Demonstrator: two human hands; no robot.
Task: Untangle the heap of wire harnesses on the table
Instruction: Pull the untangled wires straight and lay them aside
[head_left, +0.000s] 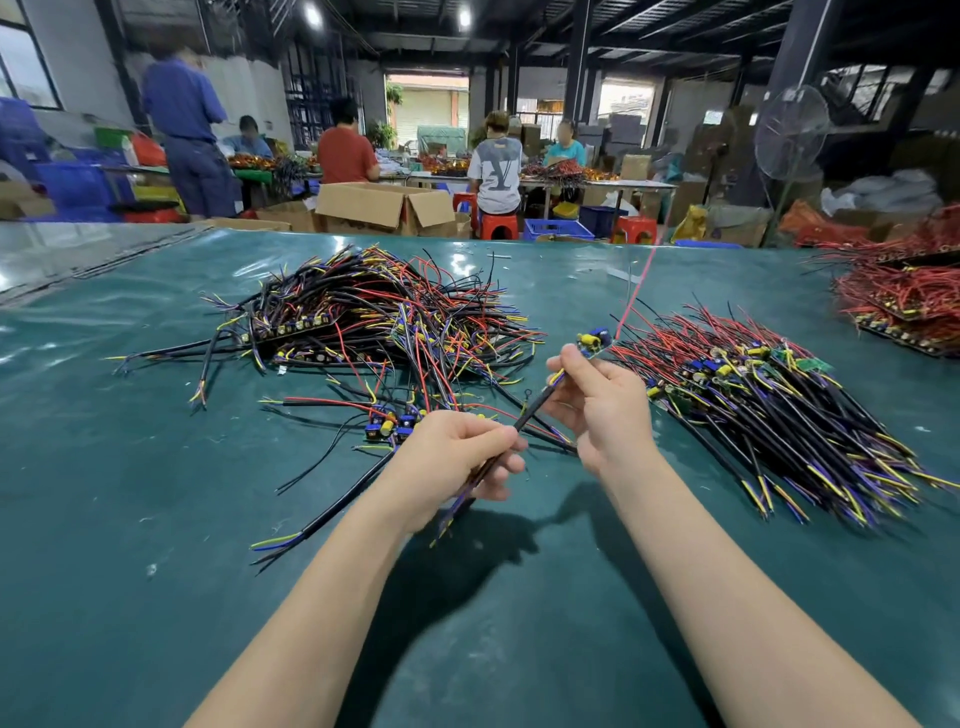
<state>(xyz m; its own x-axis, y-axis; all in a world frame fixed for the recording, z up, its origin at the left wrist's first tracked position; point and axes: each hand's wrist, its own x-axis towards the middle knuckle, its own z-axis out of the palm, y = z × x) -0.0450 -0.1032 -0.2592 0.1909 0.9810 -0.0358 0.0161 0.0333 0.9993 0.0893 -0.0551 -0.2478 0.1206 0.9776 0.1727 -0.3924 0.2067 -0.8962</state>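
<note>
One wire harness (532, 408) is held over the green table (130, 493) at mid-frame. Its black cable is pinched by the left hand (457, 457), and its board end is gripped by the right hand (597, 405). The tangled heap (374, 317) is seen left of centre, and a straightened pile (769, 410) at right.

**Item 1.** Large dark letter "Y" on the back of a grey T-shirt (497, 174), worn by a person seated on a red stool (498, 226) at 12 o'clock, beyond the far edge of the bench (156, 467). Fainter marks cross the letter but are too blurred to read.

**Item 2.** Cardboard boxes (384, 205), 11 o'clock: print cannot be made out.

**Item 3.** Wire harness (535, 410), centre: markings on the small circuit board (594, 340) at its 1 o'clock end are too small to read.
</note>
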